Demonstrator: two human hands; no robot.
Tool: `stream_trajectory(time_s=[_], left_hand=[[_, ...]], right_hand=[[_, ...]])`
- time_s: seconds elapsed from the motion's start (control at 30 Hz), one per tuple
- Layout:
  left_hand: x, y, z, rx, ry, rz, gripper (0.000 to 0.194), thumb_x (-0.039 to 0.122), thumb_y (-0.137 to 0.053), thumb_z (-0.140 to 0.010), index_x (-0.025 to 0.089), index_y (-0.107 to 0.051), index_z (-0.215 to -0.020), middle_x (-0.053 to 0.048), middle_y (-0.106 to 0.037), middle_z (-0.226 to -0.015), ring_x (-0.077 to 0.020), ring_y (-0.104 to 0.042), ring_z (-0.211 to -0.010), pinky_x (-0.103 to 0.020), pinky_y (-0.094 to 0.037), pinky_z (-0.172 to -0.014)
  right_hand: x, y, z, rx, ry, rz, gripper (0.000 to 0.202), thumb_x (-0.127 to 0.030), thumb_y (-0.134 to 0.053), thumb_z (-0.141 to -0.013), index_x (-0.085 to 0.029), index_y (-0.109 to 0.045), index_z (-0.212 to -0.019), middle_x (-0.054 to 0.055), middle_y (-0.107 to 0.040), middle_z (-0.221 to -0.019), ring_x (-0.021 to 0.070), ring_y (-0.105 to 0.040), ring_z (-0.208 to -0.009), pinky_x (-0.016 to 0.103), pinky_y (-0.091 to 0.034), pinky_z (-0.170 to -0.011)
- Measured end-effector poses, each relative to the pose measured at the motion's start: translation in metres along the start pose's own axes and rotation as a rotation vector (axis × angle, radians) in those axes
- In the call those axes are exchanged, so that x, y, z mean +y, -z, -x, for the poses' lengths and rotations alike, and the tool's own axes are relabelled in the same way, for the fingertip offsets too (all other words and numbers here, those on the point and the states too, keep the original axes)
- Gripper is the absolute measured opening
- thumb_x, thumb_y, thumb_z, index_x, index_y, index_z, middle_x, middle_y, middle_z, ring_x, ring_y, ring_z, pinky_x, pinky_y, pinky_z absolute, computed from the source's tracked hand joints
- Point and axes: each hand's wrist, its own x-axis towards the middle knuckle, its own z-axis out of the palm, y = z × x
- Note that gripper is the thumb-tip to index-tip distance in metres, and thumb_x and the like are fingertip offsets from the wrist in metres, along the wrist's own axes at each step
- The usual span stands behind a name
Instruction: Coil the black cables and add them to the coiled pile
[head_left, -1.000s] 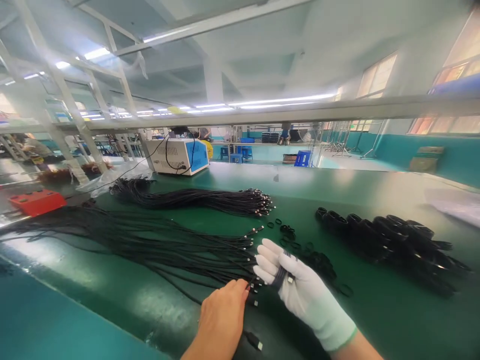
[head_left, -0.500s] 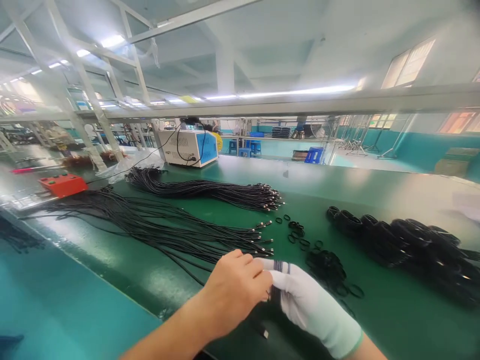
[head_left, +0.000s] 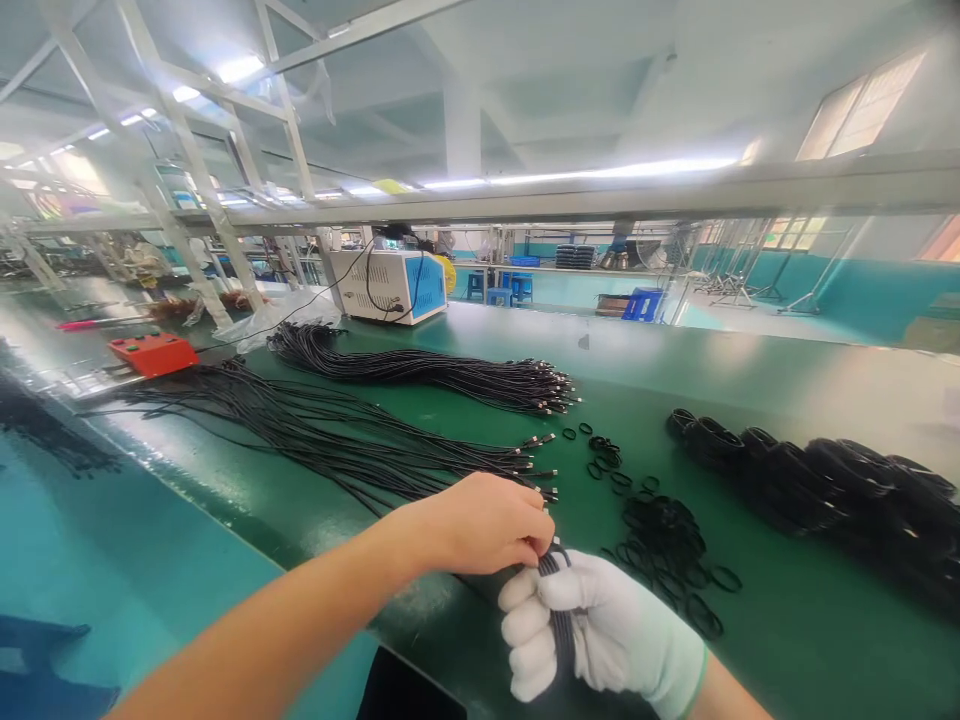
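1. The gloved right hand (head_left: 600, 620) was closed around a bunch of black cable strands (head_left: 561, 640), its thumb across them and its fingers curled in front; the strands ran down through the grip.
2. The bare left hand (head_left: 487, 520) was bent over the top of that bunch, its fingertips pinched on the upper end, close against the gloved thumb.
3. Just beyond and to the left of the grip, a spread of loose black cables (head_left: 322, 430) lay on the green tabletop (head_left: 787, 620), metal-tipped plugs pointing toward the hands.
4. Farther beyond the grip, a gathered cable bundle (head_left: 420, 368) lay with its plugs to the right.
5. Right of the grip, near the glove, was a heap of small black bands (head_left: 664, 530), with a few scattered singly beyond it.
6. Farther right, coiled black cables (head_left: 817, 480) were piled in overlapping rows.
7. Well apart from the grip, to the far left, sat a red control box (head_left: 154, 354); a clear plastic bag (head_left: 281, 318) and a white-and-blue machine (head_left: 390, 285) stood farther back, beyond the gathered bundle.
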Motion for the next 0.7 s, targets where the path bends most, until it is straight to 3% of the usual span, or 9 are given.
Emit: stream_trajectory(time_s=[0.23, 0.4, 0.53, 0.6, 0.7], left_hand=[[0.005, 0.016, -0.011, -0.15, 0.056, 0.109, 0.014, 0.024, -0.064, -0.078, 0.021, -0.058, -0.066, 0.004, -0.057, -0.068, -0.0139, -0.058, -0.072, -0.021, -0.032, -0.05], [-0.004, 0.0, -0.01, -0.133, 0.283, 0.812, 0.008, 0.025, -0.061, -0.077, 0.02, -0.056, -0.076, 0.006, -0.053, -0.063, -0.0092, -0.049, -0.054, -0.019, -0.038, -0.049], [0.003, -0.018, 0.002, 0.028, 0.4, 0.998, 0.008, 0.025, -0.054, -0.08, 0.02, -0.055, -0.086, 0.006, -0.052, -0.068, -0.0074, -0.044, -0.051, -0.019, -0.038, -0.047], [0.011, -0.023, 0.008, 0.157, 0.427, 0.947, 0.008, 0.021, -0.051, -0.08, 0.02, -0.058, -0.084, 0.005, -0.054, -0.07, -0.0084, -0.047, -0.057, -0.019, -0.039, -0.053], [0.024, -0.029, 0.014, 0.329, 0.44, 0.789, 0.012, 0.015, -0.048, -0.081, 0.018, -0.06, -0.078, 0.003, -0.059, -0.077, -0.011, -0.052, -0.072, -0.02, -0.04, -0.065]], right_hand=[[0.004, 0.004, 0.004, -0.14, -0.008, -0.031, 0.03, -0.027, -0.056, -0.08, -0.005, -0.063, -0.099, 0.012, -0.072, -0.085, 0.0255, -0.069, -0.078, 0.043, -0.054, -0.071], [0.002, 0.003, 0.007, -0.05, 0.047, -0.045, 0.029, -0.032, -0.065, -0.074, -0.01, -0.059, -0.093, 0.005, -0.072, -0.078, 0.0224, -0.069, -0.07, 0.044, -0.054, -0.068], [-0.001, 0.002, 0.007, 0.031, 0.053, 0.002, 0.032, -0.035, -0.069, -0.07, -0.011, -0.056, -0.088, 0.005, -0.07, -0.07, 0.0273, -0.067, -0.086, 0.039, -0.053, -0.065], [-0.002, 0.001, 0.006, -0.004, 0.082, 0.054, 0.03, -0.035, -0.065, -0.074, -0.01, -0.058, -0.089, 0.008, -0.07, -0.069, 0.0294, -0.064, -0.092, 0.039, -0.052, -0.065], [-0.004, -0.002, 0.005, -0.067, 0.124, 0.163, 0.033, -0.035, -0.057, -0.079, -0.005, -0.06, -0.093, 0.014, -0.071, -0.072, 0.0299, -0.066, -0.086, 0.044, -0.051, -0.071]])
